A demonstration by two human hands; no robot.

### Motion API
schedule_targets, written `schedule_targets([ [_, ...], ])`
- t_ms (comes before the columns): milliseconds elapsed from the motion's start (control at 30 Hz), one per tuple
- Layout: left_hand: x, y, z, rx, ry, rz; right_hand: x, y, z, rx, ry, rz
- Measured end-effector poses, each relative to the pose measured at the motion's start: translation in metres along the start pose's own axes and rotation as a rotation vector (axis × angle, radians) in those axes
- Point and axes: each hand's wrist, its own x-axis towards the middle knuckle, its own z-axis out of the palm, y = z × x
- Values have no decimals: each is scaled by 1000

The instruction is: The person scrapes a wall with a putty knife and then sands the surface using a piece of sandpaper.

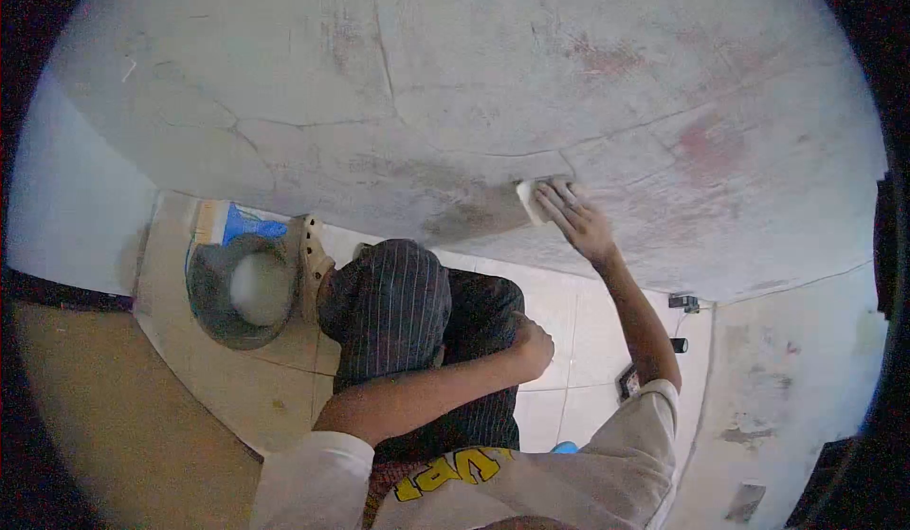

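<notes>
My right hand (580, 223) reaches up and presses a small pale sanding block (528, 198) flat against a grey plastered wall (455, 75) with cracks and reddish stains. A darker patch lies just left of the block. My left hand (533, 345) is closed in a fist and rests on my raised leg in dark striped trousers (398, 312); nothing shows in it. My beige clog (314, 263) sits beside the rim of a grey bucket (204, 293).
The bucket holds white paste and stands on a beige tiled floor (284, 378) next to blue paper (251, 224). Small dark objects (681, 301) lie on the floor by the wall's corner at right. A white wall (66, 217) rises at left.
</notes>
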Motion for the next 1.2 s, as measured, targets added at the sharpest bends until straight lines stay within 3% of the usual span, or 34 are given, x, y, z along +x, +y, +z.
schedule_targets([
  [133,-12,-9,1,-74,141,93,81,-27,4,311,-33,96],
  [200,-14,-9,0,-42,157,141,138,-48,-7,496,74,115],
  [267,-10,-11,2,-57,118,131,183,-64,7,339,179,-9],
  [333,-10,-13,5,-55,83,137,221,-76,-1,445,237,-5],
  [400,-12,-18,10,-117,257,174,237,-80,3,360,201,-33],
  [433,-5,-22,6,-126,136,196,240,-80,4,279,158,-80],
  [533,2,-23,7,-111,154,96,217,-70,7,399,226,-59],
  [600,8,-17,14,-15,144,73,168,-51,-3,426,210,-44],
  [667,10,-17,17,-51,179,12,102,-26,7,271,70,-34],
  [733,-8,-19,-6,-108,184,31,31,-4,5,310,-112,56],
  [800,-6,-18,-8,18,-40,49,-27,15,-11,147,-108,61],
  [900,-23,-17,-26,3,-45,53,-66,27,-35,35,-154,70],
  [1067,-21,-10,-24,-48,-21,40,-14,15,-19,129,-151,81],
  [1100,-25,-9,-22,-40,69,41,13,5,-15,198,-125,102],
  [1133,-26,-8,-21,-31,157,44,46,-5,-17,208,-43,91],
  [1200,-18,-12,-15,-13,93,57,106,-26,-16,237,132,74],
])
